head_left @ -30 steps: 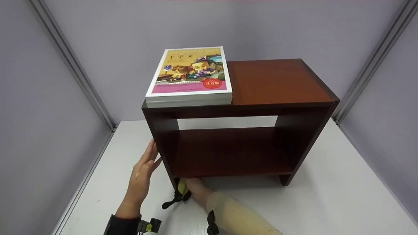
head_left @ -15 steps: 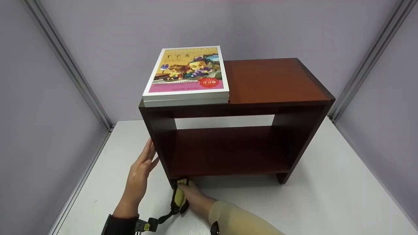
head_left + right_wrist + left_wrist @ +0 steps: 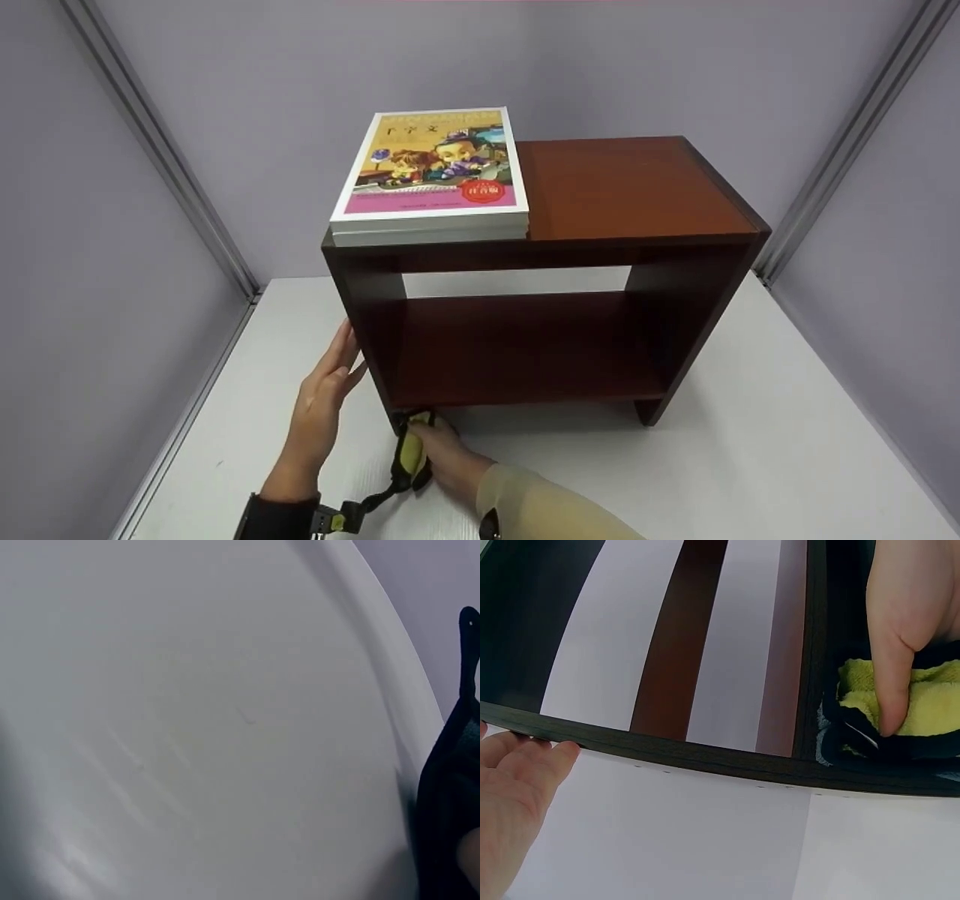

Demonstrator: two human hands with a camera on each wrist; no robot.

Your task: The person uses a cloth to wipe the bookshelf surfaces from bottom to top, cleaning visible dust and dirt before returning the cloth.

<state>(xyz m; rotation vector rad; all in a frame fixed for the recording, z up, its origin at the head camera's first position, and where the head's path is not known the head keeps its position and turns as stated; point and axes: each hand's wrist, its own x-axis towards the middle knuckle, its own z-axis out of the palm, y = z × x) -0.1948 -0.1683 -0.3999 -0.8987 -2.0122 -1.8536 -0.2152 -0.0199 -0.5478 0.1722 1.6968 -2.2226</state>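
A small dark reddish-brown wooden shelf [image 3: 630, 187] stands on the white table. Against the outside of its left panel rests my left hand [image 3: 317, 409], fingers straight and pointing away from me. My right hand [image 3: 454, 457] grips a folded yellow-green cleaning cloth [image 3: 412, 454] with a dark border and a hanging loop, low at the front left leg below the bottom board. In the left wrist view, the right thumb presses down on the cloth [image 3: 937, 705] beside the panel's edge. Only the cloth's dark edge and loop, with a bit of finger, show in the right wrist view.
A stack of books [image 3: 431, 161] with a colourful cover lies on the left half of the shelf top, its front edge close to the shelf's edge. Grey walls [image 3: 150, 300] enclose the white table [image 3: 750, 465] on the left, back and right.
The right hand has drawn the cloth a little out from under the bottom board, so more of it shows. Over the last half second hardly anything moves; the left hand stays at the panel.
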